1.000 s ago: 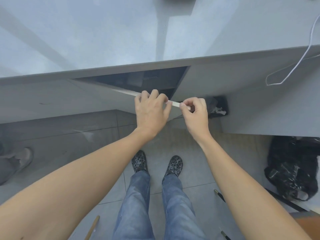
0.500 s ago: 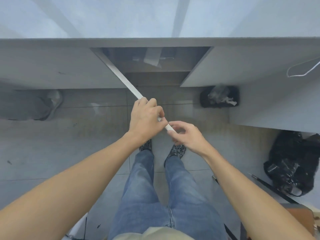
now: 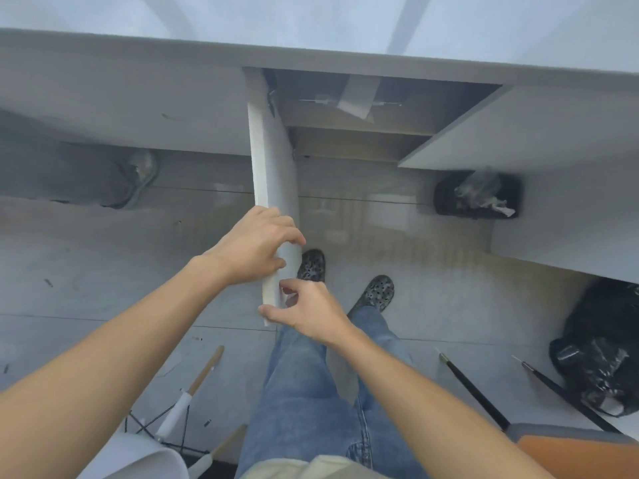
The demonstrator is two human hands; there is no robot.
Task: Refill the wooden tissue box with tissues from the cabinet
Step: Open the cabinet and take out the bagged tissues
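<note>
A grey cabinet (image 3: 449, 140) runs under a pale countertop (image 3: 311, 53). Its white door (image 3: 273, 167) stands wide open, swung out towards me and seen edge-on. My left hand (image 3: 256, 247) is clamped over the door's top edge near its free end. My right hand (image 3: 307, 309) pinches the free end of the door between thumb and fingers. Inside the dark cabinet a pale flat packet (image 3: 358, 98) lies on a shelf; I cannot tell what it is. The wooden tissue box is not in view.
A black bin with a plastic liner (image 3: 477, 195) stands on the floor to the right of the cabinet. A black bag (image 3: 601, 357) and two dark rods (image 3: 473, 392) lie at the right. A white chair with wooden legs (image 3: 179, 409) is at my lower left.
The door has swung from barely ajar to wide open, coming towards me. Both hands came with it, and my feet have stepped back from the cabinet.
</note>
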